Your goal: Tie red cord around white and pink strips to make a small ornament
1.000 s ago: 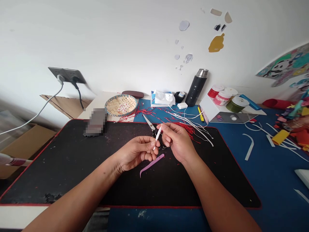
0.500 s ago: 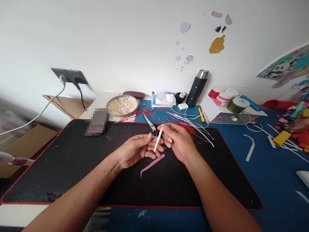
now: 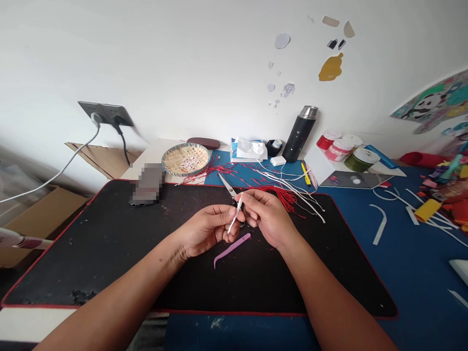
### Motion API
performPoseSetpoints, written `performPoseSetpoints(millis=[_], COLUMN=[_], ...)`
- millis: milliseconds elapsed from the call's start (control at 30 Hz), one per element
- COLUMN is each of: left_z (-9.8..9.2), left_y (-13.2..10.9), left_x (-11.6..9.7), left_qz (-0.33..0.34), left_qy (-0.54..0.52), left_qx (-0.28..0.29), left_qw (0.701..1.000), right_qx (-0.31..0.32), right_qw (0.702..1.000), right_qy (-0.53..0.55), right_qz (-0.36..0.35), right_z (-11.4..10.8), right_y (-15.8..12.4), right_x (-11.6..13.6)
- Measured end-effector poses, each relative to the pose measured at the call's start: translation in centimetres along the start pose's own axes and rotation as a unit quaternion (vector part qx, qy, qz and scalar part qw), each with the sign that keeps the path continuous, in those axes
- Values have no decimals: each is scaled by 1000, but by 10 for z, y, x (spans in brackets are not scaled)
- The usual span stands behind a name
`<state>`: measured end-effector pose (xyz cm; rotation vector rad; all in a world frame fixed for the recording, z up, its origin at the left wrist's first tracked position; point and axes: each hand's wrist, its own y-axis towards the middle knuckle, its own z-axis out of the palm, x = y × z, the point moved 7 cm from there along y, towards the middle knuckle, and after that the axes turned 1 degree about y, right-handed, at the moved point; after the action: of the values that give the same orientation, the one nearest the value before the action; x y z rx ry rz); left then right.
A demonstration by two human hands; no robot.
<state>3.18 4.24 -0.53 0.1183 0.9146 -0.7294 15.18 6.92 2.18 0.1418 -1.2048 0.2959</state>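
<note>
A short, narrow white strip [image 3: 236,215] stands tilted between my two hands above the black mat. My left hand [image 3: 214,223] pinches it around the middle, thumb against fingers. At its upper end, the thumb and fingers of my right hand [image 3: 263,213] are closed on it. Scissors [image 3: 227,184] lie behind my hands with blades pointing back and left; their handles are mostly hidden. Just below my fingers, a pair of purple tweezers [image 3: 231,248] with a bent tip rests on the mat.
Red cords [image 3: 285,197] and white strips [image 3: 292,180] lie behind my right hand. A woven basket [image 3: 166,163] with small bits, a tissue box [image 3: 248,150] and a black flask [image 3: 299,134] stand along the wall. Paint jars [image 3: 365,158] and coloured scraps are at right.
My left fingers have closed onto the white strip, where they were looser before. The strip and my right fingertips have shifted slightly left.
</note>
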Motion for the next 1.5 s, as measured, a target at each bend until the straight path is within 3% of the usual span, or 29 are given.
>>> performPoseSetpoints(millis=[367,767,1167,1367,1500], left_z=[-1,2,1,2,2], left_y=[1,1,1,2,0], left_x=[-1,-7,2,-9,-19], left_qz=[2,39,-5,24,56], left_qy=[41,2,16,37,105], left_qx=[-8,-16,-12,-38,-74], left_qw=[999,999,1000,998,990], right_qx=[16,9,-3,-11,2], right_qw=[1000,1000,1000,998,995], right_qy=[-4,23,-3,-59,-94], right_qz=[10,9,-4,-13,-19], right_z=[2,-1,-2,0,4], right_y=[-1,-2,-1,-1,-1], right_x=[-2,3,4,5,4])
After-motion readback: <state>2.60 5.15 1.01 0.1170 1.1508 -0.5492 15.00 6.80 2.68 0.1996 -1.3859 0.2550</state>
